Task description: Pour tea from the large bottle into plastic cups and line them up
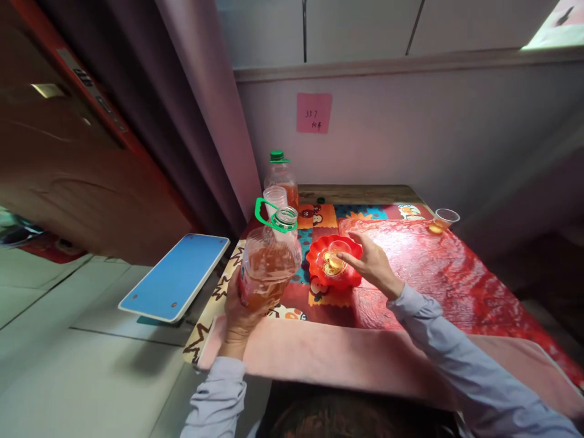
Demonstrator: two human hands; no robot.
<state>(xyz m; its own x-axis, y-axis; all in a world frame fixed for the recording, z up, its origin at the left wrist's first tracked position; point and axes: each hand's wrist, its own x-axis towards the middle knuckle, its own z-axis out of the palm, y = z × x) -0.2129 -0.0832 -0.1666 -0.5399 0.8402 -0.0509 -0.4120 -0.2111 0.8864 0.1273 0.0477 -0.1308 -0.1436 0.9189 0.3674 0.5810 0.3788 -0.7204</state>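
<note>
My left hand (239, 310) is wrapped round the lower side of a large clear juice bottle (269, 267). It holds orange-brown liquid, its mouth is uncapped, and a green carry handle circles the neck. The bottle leans slightly over the table's left part. My right hand (371, 261) has thumb and forefinger about a small clear plastic cup (338, 250), with a little yellowish liquid visible low in it. Beneath the cup lies a red plate (314, 264) with a scalloped rim.
Behind stand a second bottle (278, 176) with a green cap and a stack of clear cups (275, 196). A loose dark green cap (320, 200) lies near the wall. Another cup (442, 220) sits at the right edge. A blue-topped stool (176, 277) stands at left.
</note>
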